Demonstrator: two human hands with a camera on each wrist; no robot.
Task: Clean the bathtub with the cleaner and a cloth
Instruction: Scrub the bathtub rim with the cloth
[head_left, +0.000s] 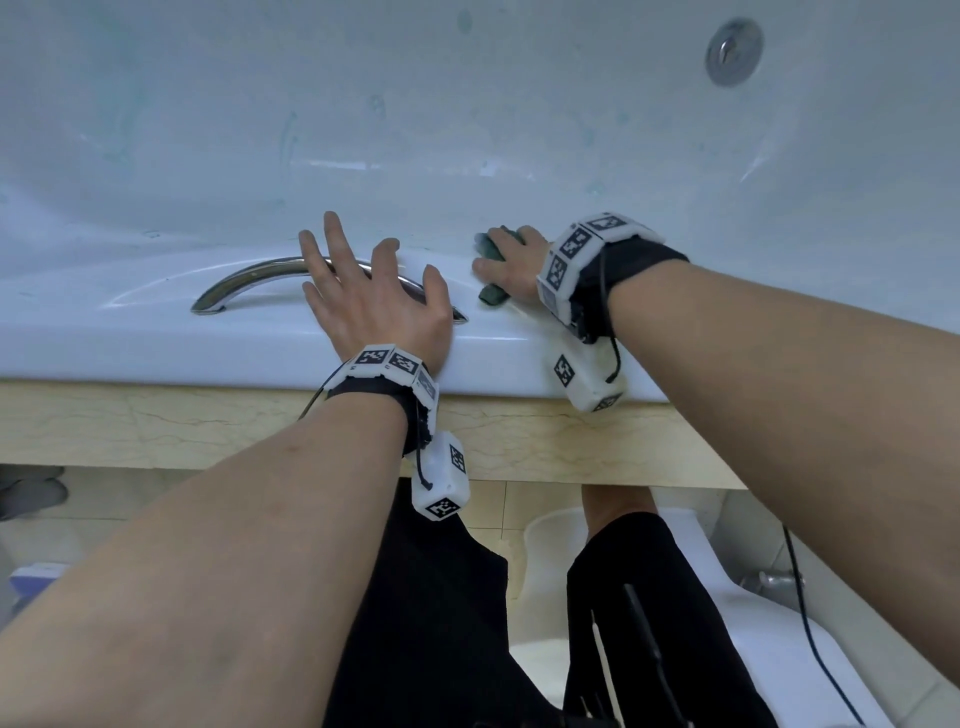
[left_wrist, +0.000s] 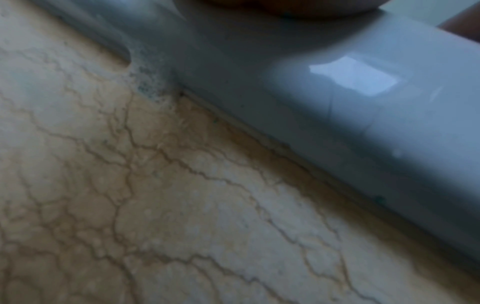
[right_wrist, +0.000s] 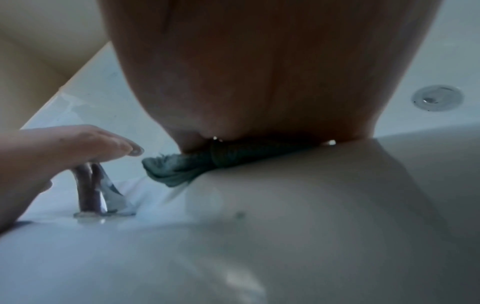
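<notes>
A bunched green cloth (head_left: 492, 270) is pressed on the white bathtub (head_left: 260, 332) rim, largely covered by the right hand (head_left: 514, 265) clasped around it. The left hand (head_left: 374, 301) is laid, fingers splayed, over the chrome grab handle (head_left: 249, 280); its palm contact is hidden.

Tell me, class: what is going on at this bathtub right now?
A person leans over the bathtub rim, cleaning it. The right hand holds a bunched dark green cloth against the rim. The left hand, fingers spread, rests over the chrome grab handle. Greenish smears show on the inner wall. No cleaner bottle is in view.
</notes>
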